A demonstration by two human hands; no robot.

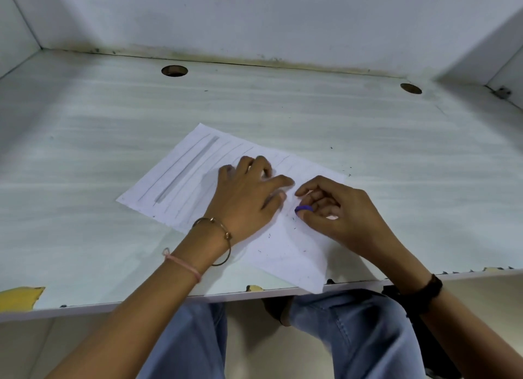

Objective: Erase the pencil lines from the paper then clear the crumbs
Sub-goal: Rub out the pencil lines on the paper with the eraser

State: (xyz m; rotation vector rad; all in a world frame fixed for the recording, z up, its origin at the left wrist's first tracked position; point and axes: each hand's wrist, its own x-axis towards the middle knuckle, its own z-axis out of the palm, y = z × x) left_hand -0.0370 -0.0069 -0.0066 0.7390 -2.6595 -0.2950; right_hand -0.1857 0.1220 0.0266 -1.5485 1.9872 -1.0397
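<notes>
A white sheet of paper [175,180] lies slanted on the desk, its near corner hanging over the front edge. Several pencil lines, one thick and dark [186,170], run along its left part. My left hand [249,197] lies flat on the middle of the sheet, fingers spread, pressing it down. Just to the right, my right hand [336,208] pinches a small purple eraser [303,208] against the paper. Dark eraser crumbs [294,238] speckle the sheet's right and near part, where the lines look faint.
The pale wood-grain desk [85,141] has white walls at the back and both sides. Two round cable holes [174,70] [411,88] sit near the back. More crumbs [346,170] lie on the desk right of the paper. The front edge [22,296] is chipped.
</notes>
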